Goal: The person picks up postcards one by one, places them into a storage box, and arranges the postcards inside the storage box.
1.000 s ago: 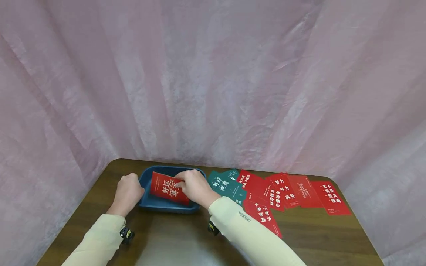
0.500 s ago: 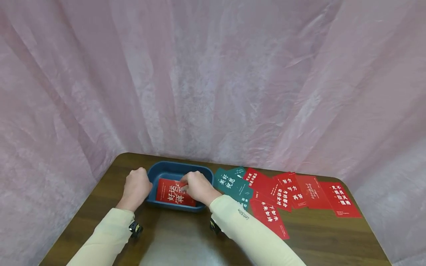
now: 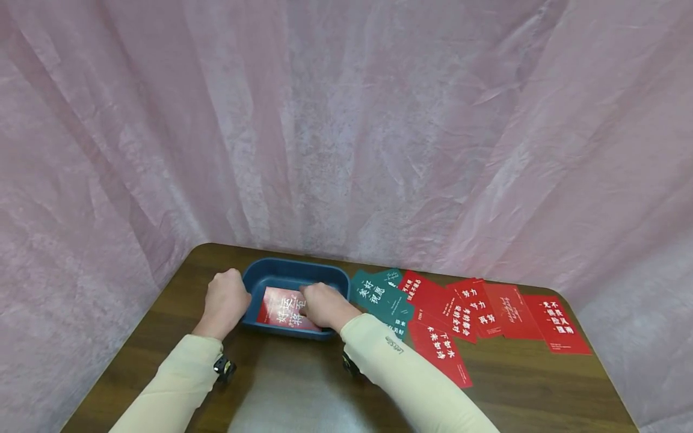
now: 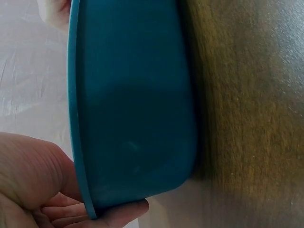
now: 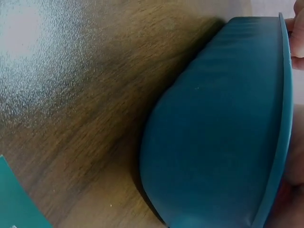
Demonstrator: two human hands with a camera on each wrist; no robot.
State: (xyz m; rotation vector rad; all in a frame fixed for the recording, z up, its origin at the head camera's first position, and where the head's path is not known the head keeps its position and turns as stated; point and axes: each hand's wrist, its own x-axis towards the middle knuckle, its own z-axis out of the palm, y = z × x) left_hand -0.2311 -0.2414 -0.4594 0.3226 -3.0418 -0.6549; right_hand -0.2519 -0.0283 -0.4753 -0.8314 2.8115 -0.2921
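A blue plastic bin point(image 3: 271, 331) stands near the back left of the table. My left hand point(image 3: 224, 300) grips its left end; in the left wrist view the fingers point(image 4: 126, 213) curl under the rim. Within the bin is a red card point(image 3: 278, 308) with white Chinese characters, its face catching a bright glare. My right hand point(image 3: 325, 304) reaches over the bin's right side and holds the card's right end, with the fingertips mostly hidden. From the right wrist view, the bin wall point(image 5: 213, 128) blocks most of that hand.
Green cards point(image 3: 379, 300) lie right beside the bin. Several overlapping red cards point(image 3: 440, 352) spread farther right, the outermost red card point(image 3: 557, 325) close to the table's right edge. A pink curtain point(image 3: 346, 132) hangs behind the wooden table point(image 3: 520, 385).
My right hand has lowered the red card into the bin, and glare now covers its face. My left hand stays on the bin's left end. The view has shifted slightly.
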